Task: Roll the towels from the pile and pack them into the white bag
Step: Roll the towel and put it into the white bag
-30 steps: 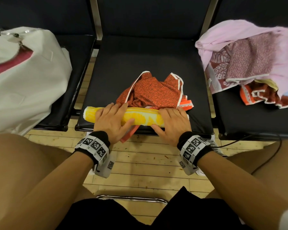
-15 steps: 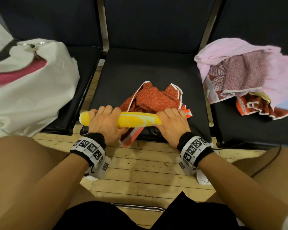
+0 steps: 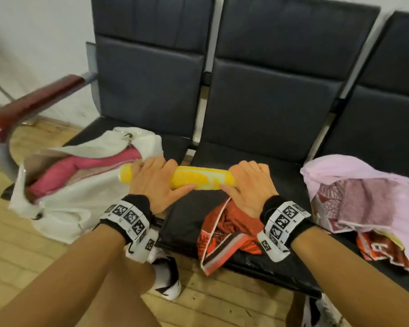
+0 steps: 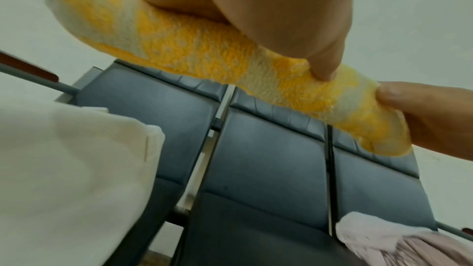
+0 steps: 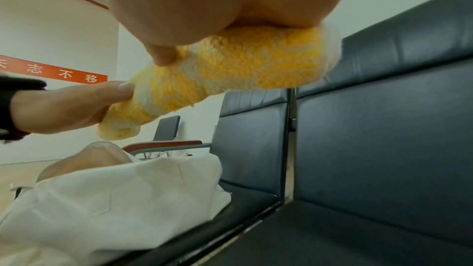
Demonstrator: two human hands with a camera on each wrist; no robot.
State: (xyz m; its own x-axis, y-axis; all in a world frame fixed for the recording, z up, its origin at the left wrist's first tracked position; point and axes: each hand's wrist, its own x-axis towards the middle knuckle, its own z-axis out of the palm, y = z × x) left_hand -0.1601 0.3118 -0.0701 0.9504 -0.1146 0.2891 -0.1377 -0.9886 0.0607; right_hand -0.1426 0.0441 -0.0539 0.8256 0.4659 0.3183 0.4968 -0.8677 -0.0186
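A rolled yellow and white towel (image 3: 200, 178) hangs level in the air between the left seat and the middle seat, held at both ends. My left hand (image 3: 155, 182) grips its left end and my right hand (image 3: 248, 185) grips its right end. The same yellow towel (image 4: 204, 56) fills the top of the left wrist view, and in the right wrist view the towel (image 5: 230, 68) sits under my palm. The white bag (image 3: 76, 201) lies open on the left seat with a rolled pink towel (image 3: 80, 171) inside. The towel pile (image 3: 364, 199) lies on the right seat.
An orange patterned towel (image 3: 227, 230) lies crumpled on the middle seat's front edge, below my right wrist. A dark red armrest (image 3: 33, 105) stands left of the bag. My knees and a white shoe (image 3: 168, 277) are over the wooden floor.
Both hands lifted the rolled yellow towel off the middle seat and carried it up and left toward the white bag. The orange towel stayed on the seat.
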